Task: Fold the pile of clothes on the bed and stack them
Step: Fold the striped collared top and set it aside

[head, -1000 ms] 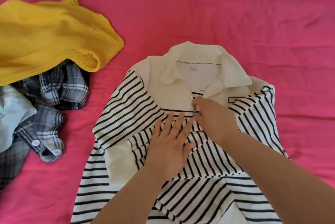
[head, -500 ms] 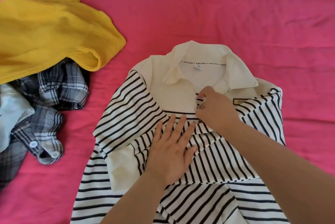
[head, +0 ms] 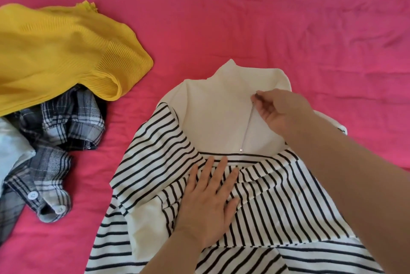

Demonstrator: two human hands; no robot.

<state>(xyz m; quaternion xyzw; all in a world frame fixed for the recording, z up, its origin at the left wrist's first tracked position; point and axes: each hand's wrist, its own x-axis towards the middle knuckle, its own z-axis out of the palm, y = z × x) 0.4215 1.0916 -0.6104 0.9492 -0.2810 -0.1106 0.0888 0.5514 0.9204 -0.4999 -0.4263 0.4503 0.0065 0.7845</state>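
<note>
1. The left hand (head: 208, 205) is lying flat, fingers spread, pressing the striped top (head: 155, 156).
2. The right hand (head: 282, 111) is pinching the zipper pull (head: 255, 95).
3. The striped top is lying on the bed (head: 221, 18), beside the clothes pile (head: 55, 56).

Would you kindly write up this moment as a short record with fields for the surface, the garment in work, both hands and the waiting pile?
surface: pink bed sheet
garment in work: striped top, front up, sleeves folded across the chest
zip: closed up to the right hand
left hand: flat, fingers straight, pressing on the folded sleeves
right hand: pinches the zip pull near the collar
waiting pile: yellow knit lying over a plaid shirt; pale blue garment at the left edge
</note>
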